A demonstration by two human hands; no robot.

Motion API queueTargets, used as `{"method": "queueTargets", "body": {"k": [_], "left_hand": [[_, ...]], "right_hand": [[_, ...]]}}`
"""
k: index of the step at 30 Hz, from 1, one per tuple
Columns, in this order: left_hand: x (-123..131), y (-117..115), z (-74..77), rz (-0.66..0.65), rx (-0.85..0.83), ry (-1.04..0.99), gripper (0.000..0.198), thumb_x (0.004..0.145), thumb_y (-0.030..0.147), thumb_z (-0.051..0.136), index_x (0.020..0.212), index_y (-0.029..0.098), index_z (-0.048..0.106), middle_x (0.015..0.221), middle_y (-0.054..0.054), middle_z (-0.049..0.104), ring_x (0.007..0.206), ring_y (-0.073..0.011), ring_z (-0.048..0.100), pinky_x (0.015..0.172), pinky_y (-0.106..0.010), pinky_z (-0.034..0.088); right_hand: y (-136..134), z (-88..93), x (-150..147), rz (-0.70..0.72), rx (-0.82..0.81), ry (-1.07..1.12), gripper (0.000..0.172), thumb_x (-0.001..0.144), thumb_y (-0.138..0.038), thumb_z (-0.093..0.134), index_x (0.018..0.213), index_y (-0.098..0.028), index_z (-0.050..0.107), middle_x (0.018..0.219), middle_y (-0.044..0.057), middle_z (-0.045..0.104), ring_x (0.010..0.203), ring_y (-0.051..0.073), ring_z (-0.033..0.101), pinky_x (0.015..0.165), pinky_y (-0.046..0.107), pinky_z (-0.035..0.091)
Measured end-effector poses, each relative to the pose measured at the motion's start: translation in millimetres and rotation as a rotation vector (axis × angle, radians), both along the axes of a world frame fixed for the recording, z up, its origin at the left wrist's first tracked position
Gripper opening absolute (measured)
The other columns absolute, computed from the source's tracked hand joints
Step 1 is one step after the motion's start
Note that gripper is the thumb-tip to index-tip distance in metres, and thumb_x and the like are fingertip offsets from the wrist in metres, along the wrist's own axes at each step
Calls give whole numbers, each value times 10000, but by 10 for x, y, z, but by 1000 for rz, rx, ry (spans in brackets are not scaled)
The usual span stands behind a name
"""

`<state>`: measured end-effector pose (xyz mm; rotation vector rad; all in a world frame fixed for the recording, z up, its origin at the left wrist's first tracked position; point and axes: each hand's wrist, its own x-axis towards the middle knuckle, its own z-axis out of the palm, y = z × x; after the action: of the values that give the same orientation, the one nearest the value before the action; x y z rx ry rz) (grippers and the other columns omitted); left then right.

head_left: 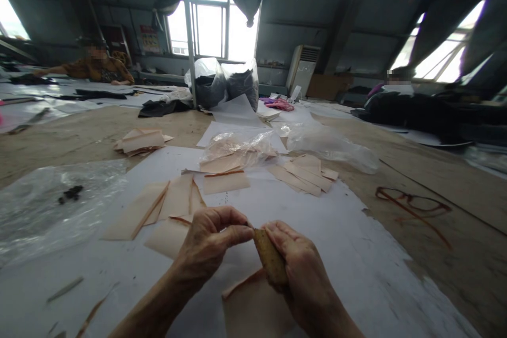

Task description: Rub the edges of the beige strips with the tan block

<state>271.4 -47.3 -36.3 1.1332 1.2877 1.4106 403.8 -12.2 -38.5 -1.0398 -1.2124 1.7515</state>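
My right hand wraps around a worn, yellowish-brown handle-like piece, thick and oblong. Thumb and fingertips of my left hand pinch together at its far end; a tiny dark bit shows there, too small to name. Below the handle-like piece lies a pale beige sheet with a brown strip along its top edge. Near my left hand are more beige pieces with brown edges, and one partly under the wrist. Another beige piece lies just beyond my hands.
White paper covers the table's middle. Clear plastic with dark scraps lies left. Behind are beige stacks, a plastic bag over beige pieces and more plastic. Glasses rest right. Two people sit farther back.
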Motion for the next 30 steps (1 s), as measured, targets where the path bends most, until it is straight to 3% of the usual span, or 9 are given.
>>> {"method": "queueTargets", "body": {"k": [2, 4, 8, 10, 16, 20, 30], "left_hand": [[-5, -16, -8, 8, 11, 101, 133, 651, 272, 612, 648, 149, 560, 614, 14, 537, 596, -104, 463, 570, -224, 366], [-3, -48, -6, 68, 85, 342, 119, 700, 262, 563, 646, 158, 541, 615, 16, 519, 600, -104, 458, 570, -229, 360], [9, -112, 9, 137, 420, 761, 86, 759, 159, 477, 675, 154, 490, 646, 9, 487, 634, -99, 460, 596, -234, 361], [7, -129, 13, 102, 515, 809, 70, 762, 125, 465, 697, 150, 471, 659, 5, 476, 644, -95, 457, 595, -230, 365], [-2, -132, -27, 79, 575, 879, 61, 748, 80, 460, 735, 141, 458, 703, -16, 478, 665, -105, 447, 602, -243, 376], [36, -101, -86, 217, 681, 1024, 72, 718, 52, 447, 728, 122, 461, 699, -49, 475, 673, -144, 430, 597, -290, 369], [108, -38, -102, 456, 678, 1097, 81, 697, 70, 430, 690, 150, 439, 672, -48, 467, 664, -164, 445, 602, -301, 387]], "right_hand": [[7, -16, 4, 6, -3, -18, 215, 691, -360, 528, 635, -165, 457, 595, -35, 418, 505, 71, 343, 446, 195, 289], [6, -15, 9, 8, -20, -30, 207, 697, -359, 520, 642, -170, 454, 595, -36, 413, 493, 68, 340, 437, 192, 290], [6, 21, 17, -4, -34, -41, 189, 703, -329, 512, 628, -172, 439, 589, -35, 409, 478, 61, 347, 428, 183, 293], [16, 37, 22, 4, -43, -21, 183, 697, -305, 518, 614, -171, 425, 581, -34, 407, 471, 58, 348, 423, 180, 294], [59, 12, 42, 56, -134, 88, 221, 661, -264, 550, 575, -175, 366, 534, -52, 343, 446, 50, 320, 375, 163, 265], [52, -17, 14, 77, -247, 68, 213, 677, -289, 533, 602, -184, 363, 515, -69, 304, 382, 38, 274, 319, 154, 191], [-32, 5, -9, 139, -236, 115, 262, 687, -303, 548, 578, -183, 342, 469, -89, 280, 339, 16, 226, 304, 142, 162]]}}
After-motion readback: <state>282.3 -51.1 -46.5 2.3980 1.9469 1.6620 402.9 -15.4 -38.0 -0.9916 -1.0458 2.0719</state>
